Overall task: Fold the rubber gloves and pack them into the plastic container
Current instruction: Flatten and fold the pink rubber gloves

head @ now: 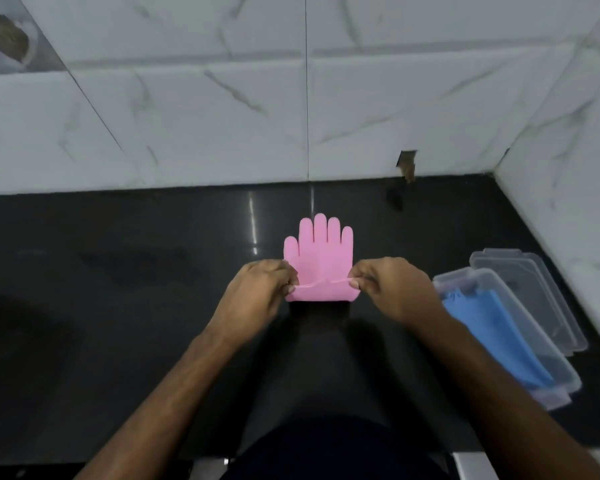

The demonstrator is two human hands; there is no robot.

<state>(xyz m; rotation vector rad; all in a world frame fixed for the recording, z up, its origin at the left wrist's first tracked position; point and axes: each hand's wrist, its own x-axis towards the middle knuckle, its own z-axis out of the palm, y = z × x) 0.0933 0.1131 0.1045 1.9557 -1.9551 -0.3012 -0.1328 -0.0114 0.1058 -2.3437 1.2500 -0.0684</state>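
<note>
A pink rubber glove (317,251) lies flat on the black countertop (118,306), fingers pointing toward the wall. Its cuff end is doubled over toward the palm. My left hand (260,289) pinches the left corner of the cuff edge, and my right hand (388,285) pinches the right corner, so the edge is stretched between them. To the right stands a clear plastic container (565,372) with a folded blue glove (492,337) inside it.
The container's clear lid (530,292) lies open beside it, close to the right wall. White marble tiles (222,116) back the counter, with a small hole (407,164) low in the wall. The counter's front edge runs just below my forearms.
</note>
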